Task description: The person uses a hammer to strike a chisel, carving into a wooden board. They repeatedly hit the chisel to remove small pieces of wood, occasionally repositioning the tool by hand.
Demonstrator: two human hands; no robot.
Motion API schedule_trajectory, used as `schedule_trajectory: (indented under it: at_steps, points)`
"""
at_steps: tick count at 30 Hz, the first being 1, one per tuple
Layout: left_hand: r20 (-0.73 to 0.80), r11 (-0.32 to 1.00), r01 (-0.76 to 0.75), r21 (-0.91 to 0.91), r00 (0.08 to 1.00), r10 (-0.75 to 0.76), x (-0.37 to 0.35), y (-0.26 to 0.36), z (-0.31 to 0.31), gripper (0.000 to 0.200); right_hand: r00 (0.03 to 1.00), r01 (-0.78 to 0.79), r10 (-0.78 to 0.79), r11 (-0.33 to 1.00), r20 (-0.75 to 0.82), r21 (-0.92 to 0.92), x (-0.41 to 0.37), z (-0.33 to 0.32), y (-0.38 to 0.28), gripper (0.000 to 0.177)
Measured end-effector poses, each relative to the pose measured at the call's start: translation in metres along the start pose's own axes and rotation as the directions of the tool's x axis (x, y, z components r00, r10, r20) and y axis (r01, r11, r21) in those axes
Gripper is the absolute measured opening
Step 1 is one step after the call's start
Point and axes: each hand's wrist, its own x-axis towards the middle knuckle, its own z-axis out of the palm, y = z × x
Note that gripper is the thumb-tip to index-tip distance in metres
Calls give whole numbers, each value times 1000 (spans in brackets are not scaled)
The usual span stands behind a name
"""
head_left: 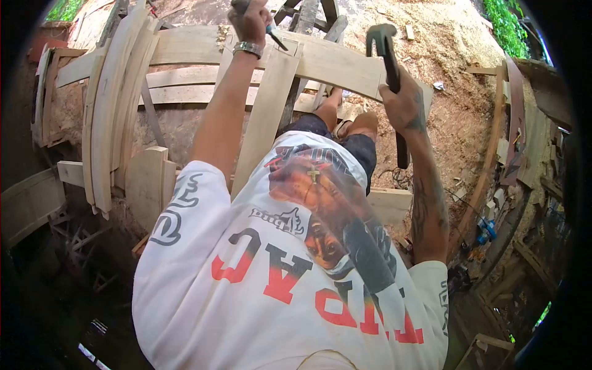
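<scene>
My left hand (250, 23), with a watch at its wrist, is wrapped round the handle of a chisel (277, 38). The chisel's blade slants down over the joint of two pale boards; whether its tip touches the wood I cannot tell. To the right, my right hand (404, 102) grips a hammer (391, 61) by its dark handle, with the head raised above the curved board (339, 61). Below the chisel, a flat upright board (265, 114) runs down towards my shirt.
Long curved boards (114, 117) are stacked at the left. Wood shavings (450, 49) cover the ground at the upper right. Offcuts and a blue object (486, 230) lie at the right. My legs (364, 126) are just under the curved board.
</scene>
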Motion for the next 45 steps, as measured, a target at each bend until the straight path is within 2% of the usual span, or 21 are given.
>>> schedule_trajectory:
  at_steps: [1, 6, 14, 19, 24, 25, 27, 28, 30, 31, 33, 34, 36, 37, 38, 39, 40, 41, 42, 43, 45]
  points:
    - [64, 996, 9, -90, 998, -3, -4, -3, 4, 27, 999, -45, 45, 999, 24, 1, -7, 1, 7, 23]
    - [98, 999, -50, -6, 994, 50, -17, -12, 19, 23, 983, -161, 162, 987, 88, -18, -25, 6, 37, 24]
    - [92, 994, -82, 69, 993, 75, -21, -10, 21, 34, 976, -191, 188, 981, 109, 17, -34, 12, 44, 26]
    - [128, 993, -110, 40, 986, 104, -15, -17, 16, 34, 965, -226, 220, 974, 146, 30, -28, 13, 31, 27]
    - [252, 987, -163, 2, 955, 157, -19, -26, 19, 32, 976, -168, 159, 984, 149, 54, -17, 18, 16, 27]
    - [213, 979, -193, 60, 961, 176, -21, -31, 19, 32, 977, -158, 147, 985, 153, 62, -13, 22, 11, 27]
    - [215, 913, -360, 190, 923, 319, -32, -33, 27, 30, 993, -78, 69, 993, 98, 88, 0, 23, -7, 27]
    - [225, 910, -377, 173, 914, 337, -34, -31, 29, 29, 997, -38, 32, 994, 65, 100, 8, 21, -18, 27]
    - [246, 904, -406, 136, 897, 366, -38, -32, 33, 27, 998, 55, -58, 994, 32, 93, 30, 5, -46, 27]
    - [264, 914, -383, 134, 903, 340, -38, -35, 33, 27, 985, 172, -166, 977, -53, 125, 42, -2, -62, 27]
    - [293, 932, -336, 134, 912, 286, -36, -43, 29, 26, 994, 97, -106, 975, 35, 200, 74, -31, -76, 23]
    - [306, 919, -370, 135, 898, 317, -34, -47, 28, 25, 973, 231, -214, 914, -88, 333, 81, -48, -94, 18]
    - [326, 891, -434, 136, 868, 374, -32, -55, 25, 24, 865, 498, -353, 696, -358, 517, 83, -75, -151, 14]
    - [329, 883, -446, 145, 864, 382, -30, -58, 25, 22, 784, 608, -380, 629, -491, 484, 79, -74, -165, 14]
    - [334, 876, -456, 155, 859, 388, -30, -59, 25, 20, 683, 679, -389, 650, -619, 341, 88, -60, -161, 14]
    - [347, 869, -467, 161, 852, 393, -29, -62, 27, 18, 541, 686, -396, 718, -742, 118, 113, -33, -147, 14]
    - [346, 880, -466, 92, 844, 411, -29, -62, 31, 14, 515, 566, -427, 821, -743, -80, 129, 0, -123, 15]
    - [349, 888, -459, 23, 836, 423, -32, -65, 34, 13, 889, 382, -393, 919, -234, -95, 111, 22, -87, 17]
    - [354, 893, -449, -43, 829, 434, -37, -66, 35, 15, 921, 387, -305, 770, 241, -507, 104, 53, -59, 15]
    - [356, 888, -446, -111, 817, 454, -37, -64, 37, 19, 831, 548, -554, 804, 45, -233, 90, 69, -42, 25]
    - [347, 866, -432, -250, 795, 497, -31, -54, 41, 30, 763, 639, -646, 754, 2, -153, 77, 49, -42, 27]
